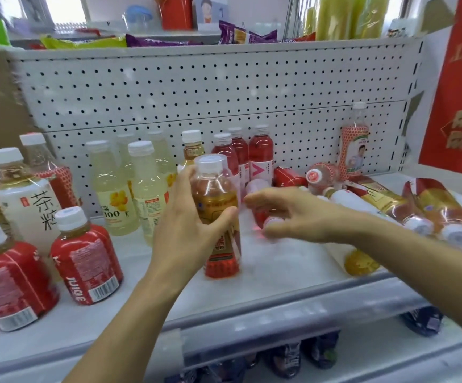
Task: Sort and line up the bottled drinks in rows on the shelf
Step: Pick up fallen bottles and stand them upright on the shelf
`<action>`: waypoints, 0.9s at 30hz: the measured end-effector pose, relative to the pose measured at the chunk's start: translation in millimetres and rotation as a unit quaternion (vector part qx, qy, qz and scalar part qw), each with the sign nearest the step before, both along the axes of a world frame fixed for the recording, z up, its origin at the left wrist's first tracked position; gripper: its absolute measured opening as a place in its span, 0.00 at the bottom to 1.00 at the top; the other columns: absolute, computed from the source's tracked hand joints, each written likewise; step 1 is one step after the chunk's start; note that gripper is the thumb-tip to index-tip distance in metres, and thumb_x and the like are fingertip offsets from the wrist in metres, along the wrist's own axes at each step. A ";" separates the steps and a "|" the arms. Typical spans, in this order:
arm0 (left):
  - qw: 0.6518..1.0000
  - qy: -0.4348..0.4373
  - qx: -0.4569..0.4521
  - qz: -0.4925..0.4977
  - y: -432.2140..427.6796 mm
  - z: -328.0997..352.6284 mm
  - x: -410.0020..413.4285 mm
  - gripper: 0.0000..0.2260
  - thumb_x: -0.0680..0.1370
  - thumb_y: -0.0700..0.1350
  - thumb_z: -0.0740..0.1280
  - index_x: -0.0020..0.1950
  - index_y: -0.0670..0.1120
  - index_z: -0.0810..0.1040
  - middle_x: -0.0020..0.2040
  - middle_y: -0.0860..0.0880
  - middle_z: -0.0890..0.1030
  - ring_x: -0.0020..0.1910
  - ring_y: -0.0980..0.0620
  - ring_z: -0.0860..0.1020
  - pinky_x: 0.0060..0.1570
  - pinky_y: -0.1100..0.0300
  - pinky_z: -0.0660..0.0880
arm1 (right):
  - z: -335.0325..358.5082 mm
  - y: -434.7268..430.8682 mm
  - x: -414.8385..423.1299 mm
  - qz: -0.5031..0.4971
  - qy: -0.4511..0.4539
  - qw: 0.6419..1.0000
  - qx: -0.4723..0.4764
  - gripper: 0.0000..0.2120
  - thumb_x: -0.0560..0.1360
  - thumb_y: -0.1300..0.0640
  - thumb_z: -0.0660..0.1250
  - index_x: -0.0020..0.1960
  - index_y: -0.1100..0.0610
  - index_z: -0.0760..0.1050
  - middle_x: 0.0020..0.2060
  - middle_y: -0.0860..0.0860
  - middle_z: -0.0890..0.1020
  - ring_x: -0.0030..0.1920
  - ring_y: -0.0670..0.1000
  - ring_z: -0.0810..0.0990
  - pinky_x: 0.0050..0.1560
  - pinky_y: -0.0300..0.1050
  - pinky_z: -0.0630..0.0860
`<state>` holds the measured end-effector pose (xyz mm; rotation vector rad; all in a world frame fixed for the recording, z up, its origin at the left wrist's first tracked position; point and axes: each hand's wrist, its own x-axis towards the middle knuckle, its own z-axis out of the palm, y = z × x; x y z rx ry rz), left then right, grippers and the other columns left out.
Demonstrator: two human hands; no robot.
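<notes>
While left hand (185, 219) grips bottle (215, 189), right hand (293, 214) hovers

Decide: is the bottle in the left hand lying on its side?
No, the bottle stands upright, with the left hand gripping its middle.

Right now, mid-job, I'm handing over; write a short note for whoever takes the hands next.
Left hand grips an upright gold-label bottle at the middle of the shelf.
Right hand is open, over a lying pink bottle.
Done: red juice bottles, yellow bottles and pink bottles stand grouped at left and back.
Left: the lying bottles piled at right need standing and lining up by kind.
</notes>
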<state>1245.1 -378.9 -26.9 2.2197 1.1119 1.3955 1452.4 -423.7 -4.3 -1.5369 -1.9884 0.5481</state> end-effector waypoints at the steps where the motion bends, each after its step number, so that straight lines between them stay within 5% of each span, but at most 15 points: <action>1: 1.000 0.001 -0.004 0.016 0.3 -1.2 1.3 0.38 0.70 0.58 0.74 0.75 0.56 0.58 0.64 0.55 0.73 0.59 0.53 0.76 0.58 0.52 0.76 | 6.7 -0.8 14.8 -0.017 -0.013 1.000 0.018 0.26 0.74 0.65 0.70 0.70 0.53 0.73 0.64 0.45 0.78 0.63 0.41 0.76 0.68 0.38 0.71; 3: 0.996 0.019 0.032 0.080 -2.4 -3.5 5.9 0.40 0.70 0.57 0.74 0.76 0.52 0.59 0.66 0.51 0.70 0.62 0.52 0.71 0.63 0.55 0.71 | 20.3 1.1 47.6 -0.057 -0.015 0.997 0.054 0.21 0.74 0.64 0.70 0.64 0.47 0.78 0.59 0.41 0.80 0.60 0.41 0.78 0.64 0.41 0.75; 6: 0.960 0.032 0.222 0.168 -15.2 1.8 23.9 0.37 0.71 0.50 0.75 0.74 0.43 0.62 0.67 0.44 0.65 0.66 0.45 0.65 0.68 0.57 0.61 | 37.2 14.6 92.9 -0.102 -0.058 0.990 0.076 0.19 0.76 0.64 0.67 0.60 0.43 0.78 0.58 0.39 0.78 0.58 0.46 0.79 0.61 0.45 0.76; 9: 0.944 0.065 0.308 0.098 -26.6 10.7 60.0 0.26 0.74 0.48 0.70 0.70 0.43 0.68 0.64 0.44 0.71 0.62 0.46 0.69 0.64 0.56 0.66 | 46.0 39.6 131.1 -0.100 -0.169 0.980 0.028 0.20 0.77 0.61 0.65 0.65 0.45 0.75 0.65 0.44 0.74 0.62 0.50 0.76 0.63 0.52 0.75; 13: 0.979 0.169 0.109 -0.009 -11.4 17.9 119.7 0.18 0.79 0.52 0.66 0.68 0.50 0.72 0.61 0.54 0.76 0.58 0.56 0.73 0.59 0.58 0.72 | 42.9 77.9 158.3 -0.042 -0.298 0.953 -0.024 0.18 0.74 0.54 0.69 0.63 0.45 0.75 0.61 0.46 0.78 0.57 0.50 0.78 0.59 0.52 0.77; 20: 0.938 0.328 -0.053 0.101 77.4 1.8 183.5 0.16 0.81 0.49 0.62 0.69 0.50 0.72 0.65 0.47 0.78 0.63 0.43 0.75 0.60 0.46 0.73 | 22.1 133.6 161.8 0.075 -0.407 0.910 -0.014 0.03 0.71 0.56 0.72 0.43 0.52 0.79 0.36 0.49 0.81 0.35 0.51 0.77 0.36 0.50 0.78; 24: 0.914 0.375 -0.093 0.125 94.2 -2.7 198.9 0.16 0.79 0.45 0.62 0.67 0.47 0.72 0.63 0.43 0.78 0.59 0.40 0.77 0.58 0.46 0.76 | 20.8 141.6 169.3 0.151 -0.441 0.885 0.000 0.08 0.75 0.57 0.67 0.53 0.51 0.80 0.41 0.47 0.82 0.38 0.49 0.78 0.35 0.41 0.72; 27: 0.895 0.416 -0.095 0.126 96.2 -1.2 211.5 0.17 0.79 0.48 0.64 0.66 0.45 0.71 0.61 0.43 0.78 0.57 0.42 0.78 0.56 0.47 0.77 | 12.4 147.6 180.4 0.165 -0.456 0.874 0.000 0.17 0.75 0.55 0.68 0.63 0.43 0.75 0.52 0.46 0.80 0.49 0.49 0.78 0.46 0.46 0.78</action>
